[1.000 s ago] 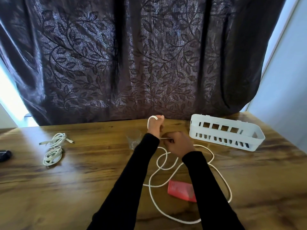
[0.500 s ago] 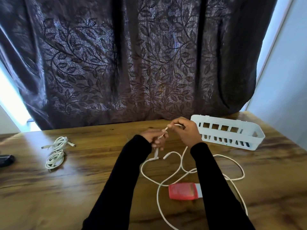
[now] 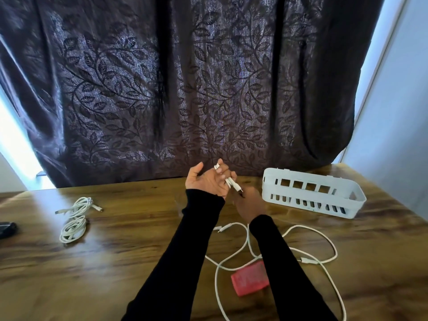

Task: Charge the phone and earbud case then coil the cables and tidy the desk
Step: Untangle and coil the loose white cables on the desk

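My left hand (image 3: 205, 180) is raised palm-up above the desk's far edge, with a long white cable (image 3: 231, 183) looped over its fingers and held there. Just below it, my right hand (image 3: 250, 206) shows its back and pinches the same cable near a connector. The cable's remainder lies in loose loops on the wooden desk (image 3: 129, 251) around my right forearm. A red phone (image 3: 250, 281) lies flat under those loops. A second white cable (image 3: 73, 220) lies coiled at the left.
A white slotted plastic basket (image 3: 312, 195) stands at the back right of the desk. A dark object (image 3: 7, 229) sits at the far left edge. A dark leaf-patterned curtain (image 3: 185, 89) hangs right behind the desk.
My left hand has turned palm-up and lifted with the cable over its fingers. My right hand has dropped below it. The loose loops on the desk have shifted.
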